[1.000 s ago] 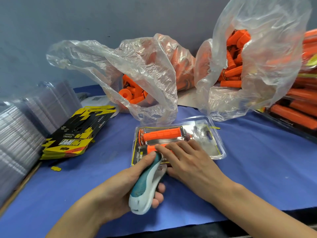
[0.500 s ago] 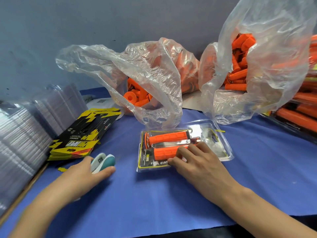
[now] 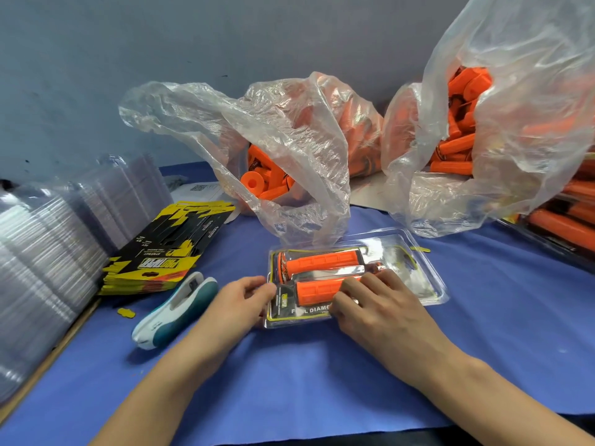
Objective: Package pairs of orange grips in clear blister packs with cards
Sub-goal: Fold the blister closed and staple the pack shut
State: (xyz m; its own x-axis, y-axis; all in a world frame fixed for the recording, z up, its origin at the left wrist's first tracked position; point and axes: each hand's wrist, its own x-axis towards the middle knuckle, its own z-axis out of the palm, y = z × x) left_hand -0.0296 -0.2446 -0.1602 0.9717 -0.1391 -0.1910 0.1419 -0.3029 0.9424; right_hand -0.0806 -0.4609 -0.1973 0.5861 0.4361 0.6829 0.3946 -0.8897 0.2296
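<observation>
A clear blister pack (image 3: 421,278) lies on the blue cloth in the middle of the table. It holds two orange grips side by side, the far grip (image 3: 322,261) and the near grip (image 3: 317,289), over a black and yellow card (image 3: 283,305). My left hand (image 3: 235,307) pinches the pack's left edge with curled fingers. My right hand (image 3: 380,307) rests on top of the pack, its fingers pressing on the near grip and hiding that grip's right end.
A teal and white stapler (image 3: 175,312) lies left of the pack. Behind it sit a stack of printed cards (image 3: 161,252) and stacks of empty blisters (image 3: 42,252). Two plastic bags (image 3: 289,140) (image 3: 515,123) of orange grips stand behind. Filled packs (image 3: 566,220) lie at right.
My left hand carried the stapler away from the pack, laid it on the cloth at the left, and came back to the pack's left edge. My right hand stayed on the pack.
</observation>
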